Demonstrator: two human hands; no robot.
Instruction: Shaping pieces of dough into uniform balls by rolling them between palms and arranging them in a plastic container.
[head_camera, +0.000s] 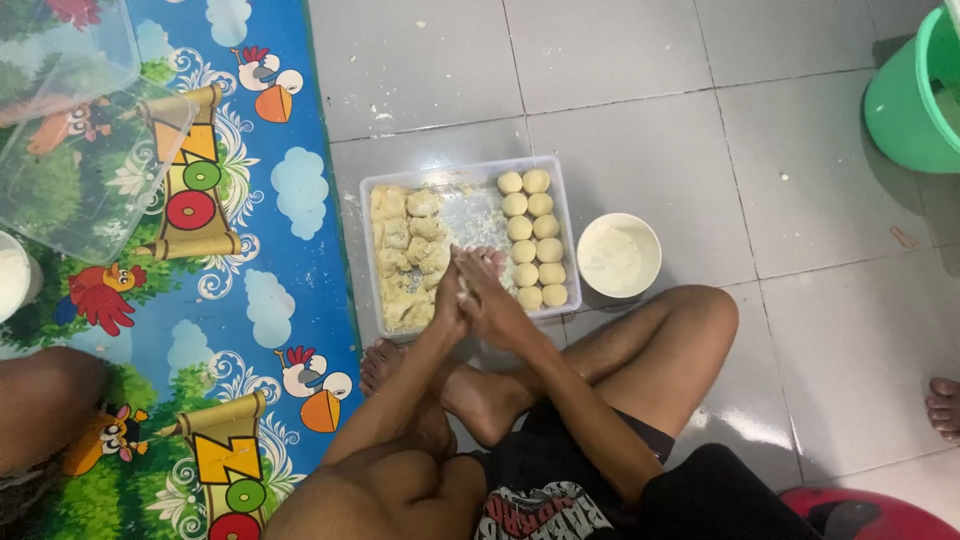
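My left hand (447, 300) and my right hand (495, 293) are pressed palm to palm above the front middle of a clear plastic tray (462, 168) on the tiled floor. A small pale dough piece is squeezed between the palms, and only a bit of it shows at the fingertips. Rough-cut yellowish dough chunks (408, 250) fill the tray's left half. Smooth rolled dough balls (536, 240) stand in two columns along its right side. The tray's middle is dusted with flour. I sit cross-legged, feet just below the tray.
A white bowl of flour (619, 255) sits right of the tray. A green bucket (915, 95) stands at the top right. Left lies a colourful play mat (250, 200) with clear plastic containers (85, 160). Another person's knee (40, 400) and someone's foot (945, 405) are nearby.
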